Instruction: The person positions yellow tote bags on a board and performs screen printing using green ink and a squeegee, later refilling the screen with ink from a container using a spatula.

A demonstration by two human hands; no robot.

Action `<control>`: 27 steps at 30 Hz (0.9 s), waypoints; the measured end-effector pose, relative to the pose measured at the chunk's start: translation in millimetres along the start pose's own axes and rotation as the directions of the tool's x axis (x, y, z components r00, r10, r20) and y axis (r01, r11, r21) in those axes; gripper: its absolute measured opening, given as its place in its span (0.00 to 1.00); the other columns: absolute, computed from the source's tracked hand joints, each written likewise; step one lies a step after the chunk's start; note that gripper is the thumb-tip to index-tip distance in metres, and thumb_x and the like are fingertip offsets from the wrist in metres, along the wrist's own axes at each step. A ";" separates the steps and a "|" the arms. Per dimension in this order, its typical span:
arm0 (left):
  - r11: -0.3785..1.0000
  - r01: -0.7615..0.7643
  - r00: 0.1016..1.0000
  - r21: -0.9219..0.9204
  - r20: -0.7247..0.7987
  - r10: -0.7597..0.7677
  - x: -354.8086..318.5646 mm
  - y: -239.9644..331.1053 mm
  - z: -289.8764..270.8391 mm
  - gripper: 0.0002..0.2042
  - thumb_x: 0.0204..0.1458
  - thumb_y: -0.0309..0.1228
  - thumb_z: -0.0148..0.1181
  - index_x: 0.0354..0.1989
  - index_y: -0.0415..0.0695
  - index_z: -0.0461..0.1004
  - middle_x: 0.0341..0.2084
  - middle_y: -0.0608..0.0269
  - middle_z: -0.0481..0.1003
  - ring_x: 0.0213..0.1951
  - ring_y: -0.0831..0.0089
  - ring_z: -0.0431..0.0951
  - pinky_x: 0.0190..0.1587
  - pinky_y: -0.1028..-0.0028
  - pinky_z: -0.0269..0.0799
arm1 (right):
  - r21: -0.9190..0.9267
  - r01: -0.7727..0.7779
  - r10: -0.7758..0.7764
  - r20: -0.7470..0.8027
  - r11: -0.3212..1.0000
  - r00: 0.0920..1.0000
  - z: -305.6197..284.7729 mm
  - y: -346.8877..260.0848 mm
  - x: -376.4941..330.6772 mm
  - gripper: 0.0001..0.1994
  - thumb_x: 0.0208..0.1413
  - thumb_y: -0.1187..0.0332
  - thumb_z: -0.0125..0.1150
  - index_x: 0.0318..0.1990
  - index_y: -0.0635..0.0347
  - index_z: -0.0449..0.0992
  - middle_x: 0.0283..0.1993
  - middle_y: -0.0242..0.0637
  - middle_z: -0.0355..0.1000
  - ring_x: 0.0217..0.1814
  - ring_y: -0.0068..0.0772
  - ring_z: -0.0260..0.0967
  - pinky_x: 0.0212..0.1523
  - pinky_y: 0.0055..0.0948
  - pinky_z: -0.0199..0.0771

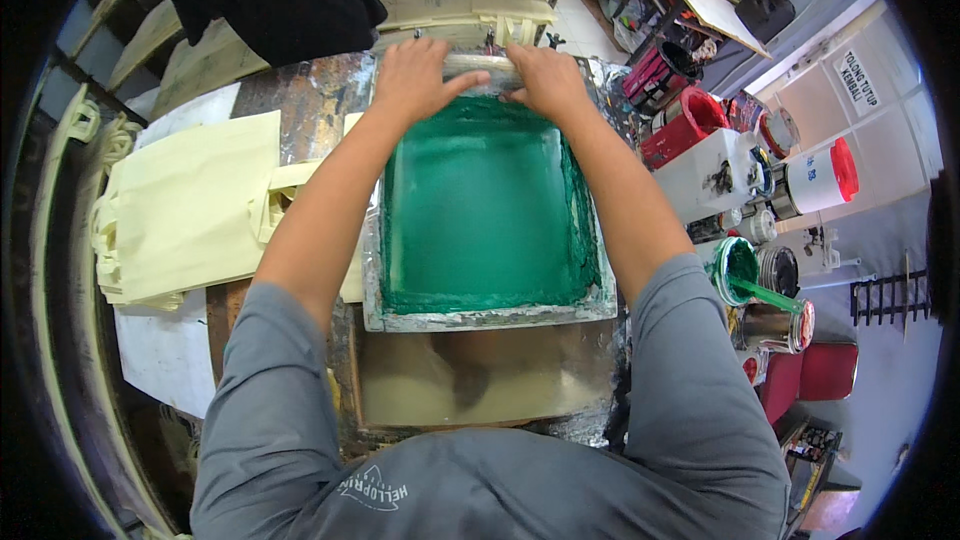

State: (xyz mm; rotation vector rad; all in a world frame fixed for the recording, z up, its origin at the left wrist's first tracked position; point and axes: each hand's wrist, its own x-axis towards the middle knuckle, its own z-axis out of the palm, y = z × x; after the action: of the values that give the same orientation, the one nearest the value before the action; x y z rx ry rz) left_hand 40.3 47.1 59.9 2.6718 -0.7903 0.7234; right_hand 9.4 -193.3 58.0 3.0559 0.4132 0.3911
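Note:
A screen printing frame [490, 321] lies flat in front of me, its mesh [480, 210] covered in green ink and its rim smeared with ink. At the far end, my left hand [415, 78] and my right hand [550, 85] grip the two ends of a squeegee [480, 63], which spans the frame's width there. The left thumb stretches along it toward the middle. Its lower edge is partly hidden by the fingers. Below the near rim shows a shiny, tan board [480, 380]. Pale yellow fabric peeks out beside the frame's left edge.
A stack of pale yellow tote bags [190, 210] lies left of my left forearm. On the right stand a red bucket [690, 125], several cans and an open tub of green ink [738, 258] with a green stick. A black T-shirt [270, 0] hangs at the back left, near racks of bags.

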 end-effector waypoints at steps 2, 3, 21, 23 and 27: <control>0.997 0.014 0.998 0.077 0.061 -0.018 -3.2 2.7 13.0 0.39 0.54 0.73 0.59 0.40 0.41 0.84 0.38 0.50 0.83 0.42 0.51 0.83 0.49 0.54 0.76 | -0.023 0.048 -0.050 -0.100 0.999 0.994 -1.1 -4.1 -8.5 0.30 0.43 0.53 0.83 0.49 0.54 0.73 0.45 0.41 0.82 0.51 0.51 0.81 0.48 0.50 0.79; 0.995 -0.033 0.999 0.090 -0.017 0.034 -9.5 0.7 16.9 0.39 0.54 0.73 0.58 0.35 0.41 0.83 0.33 0.51 0.84 0.37 0.51 0.84 0.45 0.54 0.76 | -0.047 0.071 -0.077 -0.136 0.996 0.988 3.4 -2.1 -11.0 0.29 0.44 0.54 0.83 0.49 0.54 0.73 0.44 0.41 0.82 0.50 0.51 0.81 0.48 0.50 0.80; 0.991 -0.078 0.997 0.112 -0.008 0.080 -147.4 58.5 -54.8 0.38 0.54 0.75 0.54 0.25 0.45 0.80 0.23 0.57 0.80 0.28 0.56 0.83 0.36 0.60 0.75 | 0.050 0.035 -0.037 0.054 0.998 0.998 -51.1 -84.1 -156.8 0.26 0.45 0.59 0.82 0.49 0.52 0.74 0.44 0.38 0.80 0.48 0.49 0.81 0.45 0.52 0.77; 0.993 -0.099 0.991 0.071 -0.088 0.105 -175.9 72.4 -69.3 0.35 0.52 0.73 0.59 0.24 0.46 0.78 0.21 0.59 0.77 0.26 0.58 0.79 0.34 0.60 0.73 | 0.076 0.037 -0.041 0.054 0.996 0.998 -63.0 -99.8 -189.5 0.27 0.45 0.59 0.82 0.50 0.52 0.74 0.44 0.37 0.80 0.47 0.49 0.80 0.46 0.51 0.74; 0.996 -0.090 0.991 0.015 -0.102 0.091 -221.8 97.5 -104.7 0.32 0.50 0.69 0.65 0.23 0.46 0.76 0.21 0.60 0.76 0.25 0.58 0.78 0.34 0.60 0.71 | 0.050 0.051 -0.052 0.020 0.997 0.998 -82.7 -130.3 -242.2 0.26 0.44 0.57 0.82 0.45 0.54 0.72 0.40 0.38 0.77 0.44 0.49 0.77 0.42 0.49 0.72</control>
State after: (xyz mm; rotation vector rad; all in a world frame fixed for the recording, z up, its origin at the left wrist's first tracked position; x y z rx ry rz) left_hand -216.8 103.5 40.7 2.5980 -0.8872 0.8820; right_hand -270.9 -132.0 70.6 3.0871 0.5076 0.3517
